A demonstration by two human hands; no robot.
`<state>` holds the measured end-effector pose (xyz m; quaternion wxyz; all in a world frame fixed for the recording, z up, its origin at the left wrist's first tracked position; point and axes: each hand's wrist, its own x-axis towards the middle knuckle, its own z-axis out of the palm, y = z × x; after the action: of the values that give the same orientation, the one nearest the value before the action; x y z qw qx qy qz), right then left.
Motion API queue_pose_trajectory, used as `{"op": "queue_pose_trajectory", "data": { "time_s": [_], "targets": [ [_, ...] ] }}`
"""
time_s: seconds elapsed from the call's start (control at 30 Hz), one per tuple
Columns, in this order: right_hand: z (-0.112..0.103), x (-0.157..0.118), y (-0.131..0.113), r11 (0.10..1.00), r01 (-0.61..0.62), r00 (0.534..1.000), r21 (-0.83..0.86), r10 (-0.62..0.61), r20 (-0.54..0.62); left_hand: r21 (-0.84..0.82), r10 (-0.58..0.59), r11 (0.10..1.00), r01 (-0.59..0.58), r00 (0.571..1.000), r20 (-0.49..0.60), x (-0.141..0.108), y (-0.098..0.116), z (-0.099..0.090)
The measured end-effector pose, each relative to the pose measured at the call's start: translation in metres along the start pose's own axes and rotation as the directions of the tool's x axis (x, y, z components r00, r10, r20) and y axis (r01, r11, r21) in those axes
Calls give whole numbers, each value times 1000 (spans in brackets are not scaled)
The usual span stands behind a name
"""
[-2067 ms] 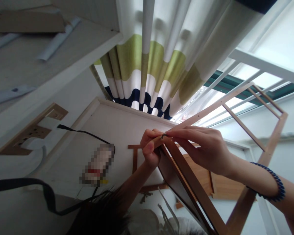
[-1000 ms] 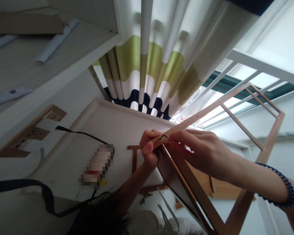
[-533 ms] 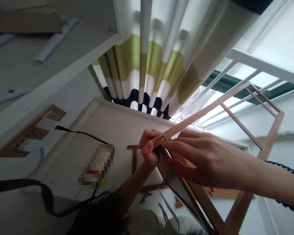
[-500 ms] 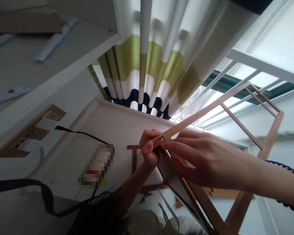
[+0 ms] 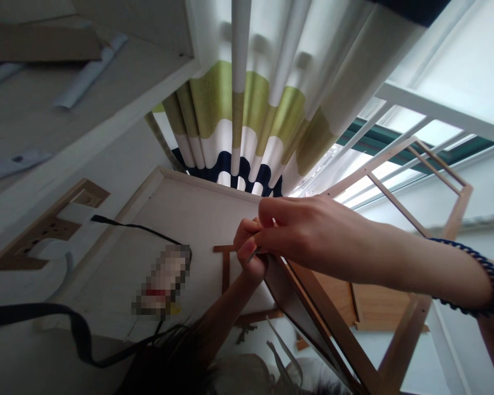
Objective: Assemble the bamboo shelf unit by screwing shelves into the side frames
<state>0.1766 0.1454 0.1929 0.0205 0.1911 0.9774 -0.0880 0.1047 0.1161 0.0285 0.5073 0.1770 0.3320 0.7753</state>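
A wooden frame (image 5: 395, 365) of slim rails and thicker legs slants across the right and lower middle of the head view. My left hand (image 5: 253, 266) is closed around the end of one of its rails, beside a dark-edged panel (image 5: 298, 307). Just above it, my right hand (image 5: 302, 222), with a braided blue band on the wrist, is closed in a pinch. A thin bent metal rod, looking like a hex key (image 5: 252, 254), pokes out by the left thumb from under the right fingers. Most of the key and the rail end are hidden by the hands.
A shelf (image 5: 148, 90) holding rolled paper (image 5: 93, 71) and cardboard (image 5: 43, 43) juts in at upper left. Below it are a socket panel (image 5: 51, 230) with plugs and a black cable (image 5: 135, 226). Curtains (image 5: 247, 99) hang behind, beside window bars (image 5: 444, 109). Small wooden pieces (image 5: 226, 269) lie beyond.
My right hand has swung up and left over the rail end, its fingers curling into a pinch. The key has turned and now mostly hides behind them. My left hand keeps its grip.
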Motion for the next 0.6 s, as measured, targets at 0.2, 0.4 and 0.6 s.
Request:
{"op": "queue_pose_trajectory", "data": {
  "time_s": [0.2, 0.4, 0.6],
  "targets": [
    [6, 20, 13, 988, -48, 999, 145, 46, 20, -115, 91, 989, -92, 996, -17, 3, 1, 4],
    [6, 23, 20, 957, -147, 988, 249, 155, -13, -140, 83, 987, -76, 996, 41, 1, 0, 2],
    [10, 26, 24, 916, -174, 983, 360, 186, 0, -136, 27, 990, -24, 999, 26, 0, 3, 3]
  ]
}}
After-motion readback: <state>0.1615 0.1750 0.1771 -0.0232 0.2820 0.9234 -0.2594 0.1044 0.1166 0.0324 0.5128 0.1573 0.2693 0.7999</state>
